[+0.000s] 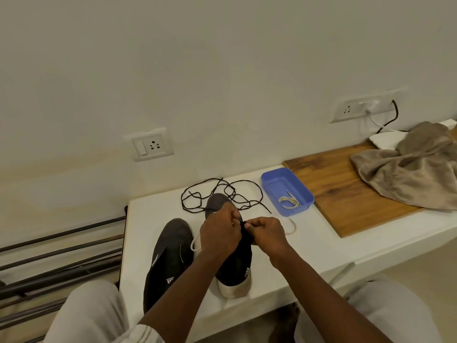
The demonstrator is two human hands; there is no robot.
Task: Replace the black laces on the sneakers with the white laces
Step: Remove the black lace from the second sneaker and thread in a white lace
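Observation:
Two dark sneakers lie on the white table point(309, 246). The left sneaker point(170, 253) lies beside my arms, with no lace visible on it. The right sneaker point(233, 263) sits under both hands. My left hand point(220, 231) and my right hand point(265, 231) meet over its upper, fingers pinching a lace tip between them. A white lace point(291, 225) loops out on both sides of this sneaker. Loose black laces point(222, 194) lie tangled behind the sneakers. Another white lace point(289, 201) is coiled in the blue tray point(272, 184).
A wooden board point(341, 189) lies right of the tray with a crumpled brown cloth point(410, 169) on it. Wall sockets point(150, 144) and a plugged cable point(385, 115) are behind. Metal rack bars point(61, 256) run along the left. My knees frame the table's near edge.

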